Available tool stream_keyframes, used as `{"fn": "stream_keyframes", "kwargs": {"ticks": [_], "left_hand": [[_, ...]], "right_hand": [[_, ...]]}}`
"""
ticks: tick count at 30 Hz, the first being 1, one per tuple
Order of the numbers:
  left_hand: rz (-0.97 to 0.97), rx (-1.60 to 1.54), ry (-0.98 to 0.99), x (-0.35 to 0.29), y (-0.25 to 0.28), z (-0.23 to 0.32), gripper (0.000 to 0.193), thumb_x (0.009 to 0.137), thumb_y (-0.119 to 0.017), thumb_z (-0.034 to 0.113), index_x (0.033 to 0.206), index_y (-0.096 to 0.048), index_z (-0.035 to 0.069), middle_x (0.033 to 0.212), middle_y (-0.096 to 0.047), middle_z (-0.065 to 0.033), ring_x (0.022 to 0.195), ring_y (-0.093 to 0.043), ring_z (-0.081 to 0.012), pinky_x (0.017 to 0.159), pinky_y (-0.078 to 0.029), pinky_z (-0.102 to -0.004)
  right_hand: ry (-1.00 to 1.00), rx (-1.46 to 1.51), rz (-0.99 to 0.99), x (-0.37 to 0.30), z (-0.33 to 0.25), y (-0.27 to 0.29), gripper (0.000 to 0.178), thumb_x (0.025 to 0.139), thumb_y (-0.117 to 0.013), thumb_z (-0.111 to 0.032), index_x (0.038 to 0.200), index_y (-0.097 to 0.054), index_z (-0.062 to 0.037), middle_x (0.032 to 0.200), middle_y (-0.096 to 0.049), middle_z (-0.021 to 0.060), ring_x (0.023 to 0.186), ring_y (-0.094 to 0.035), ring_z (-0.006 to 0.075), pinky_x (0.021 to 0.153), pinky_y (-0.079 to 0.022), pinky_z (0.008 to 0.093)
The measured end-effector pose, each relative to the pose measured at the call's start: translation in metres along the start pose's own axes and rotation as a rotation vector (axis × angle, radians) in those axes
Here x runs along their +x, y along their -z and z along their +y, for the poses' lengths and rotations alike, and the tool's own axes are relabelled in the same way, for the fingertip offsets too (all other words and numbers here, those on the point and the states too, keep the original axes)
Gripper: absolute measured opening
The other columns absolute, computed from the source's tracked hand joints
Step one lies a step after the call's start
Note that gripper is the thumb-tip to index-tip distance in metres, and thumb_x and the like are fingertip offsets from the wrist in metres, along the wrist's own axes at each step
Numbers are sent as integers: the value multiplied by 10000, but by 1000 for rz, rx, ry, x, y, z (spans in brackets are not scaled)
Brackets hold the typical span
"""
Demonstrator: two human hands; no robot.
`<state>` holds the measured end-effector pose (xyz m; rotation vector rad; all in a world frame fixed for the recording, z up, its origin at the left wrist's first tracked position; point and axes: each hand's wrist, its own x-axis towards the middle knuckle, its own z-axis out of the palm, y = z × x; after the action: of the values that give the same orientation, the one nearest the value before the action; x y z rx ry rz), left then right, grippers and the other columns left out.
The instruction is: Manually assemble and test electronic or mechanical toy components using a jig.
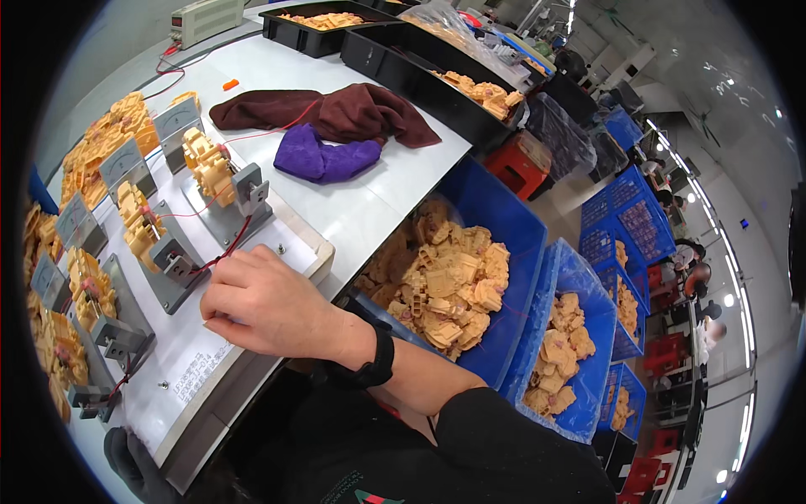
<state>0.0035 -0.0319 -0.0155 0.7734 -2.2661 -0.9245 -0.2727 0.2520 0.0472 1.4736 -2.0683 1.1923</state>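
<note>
My right hand [262, 304], with a black band on its wrist, lies knuckles-up on a white fixture plate [197, 361]. Its fingers curl down beside a grey clamp [175, 262] and a red wire [228, 245]; the fingertips are hidden. Orange plastic parts [207, 164] sit in a row of clamp fixtures along the plate, each next to a small grey dial meter [128, 164]. A dark gloved shape [133, 464] at the lower left edge looks like my left hand; its fingers are hard to make out.
A brown cloth [336, 109] and a purple cloth [323, 160] lie on the white bench. Blue bins [504, 218] full of orange parts stand to the right, below bench level. Black trays [395, 63] and a beige power supply [206, 17] stand at the back.
</note>
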Motion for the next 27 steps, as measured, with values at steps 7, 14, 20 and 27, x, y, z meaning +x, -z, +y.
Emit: {"fn": "stream_keyframes", "kwargs": {"ticks": [7,14,20,27], "left_hand": [[6,-23,29,-5,-1,13,248,1022,-523,122,1204,-575,-37,1236,-530,-116,1188,-499,-221,1055,-365,-333],[5,9,18,-6,-4,16,257,1024,-528,144,1197,-586,-36,1238,-529,-112,1187,-499,-217,1051,-366,-328],[31,6,32,-8,-1,21,262,1027,-527,150,1204,-585,-35,1237,-529,-104,1183,-500,-211,1049,-366,-325],[1,-12,46,-6,-3,26,269,1026,-527,148,1214,-587,-36,1248,-531,-106,1200,-497,-210,1054,-365,-327]], "right_hand": [[-13,56,-21,1,1,3,99,812,-719,-122,825,-622,-110,845,-549,18,848,-573,213,779,-409,345],[-13,51,-41,1,0,4,100,814,-719,-122,837,-623,-108,847,-555,18,852,-575,211,783,-408,343],[-18,60,-50,3,-1,4,101,813,-722,-123,839,-625,-112,851,-558,15,853,-575,206,777,-407,342],[-14,22,-30,1,0,4,111,807,-727,-127,836,-621,-116,855,-557,13,852,-573,208,762,-406,342]]}}
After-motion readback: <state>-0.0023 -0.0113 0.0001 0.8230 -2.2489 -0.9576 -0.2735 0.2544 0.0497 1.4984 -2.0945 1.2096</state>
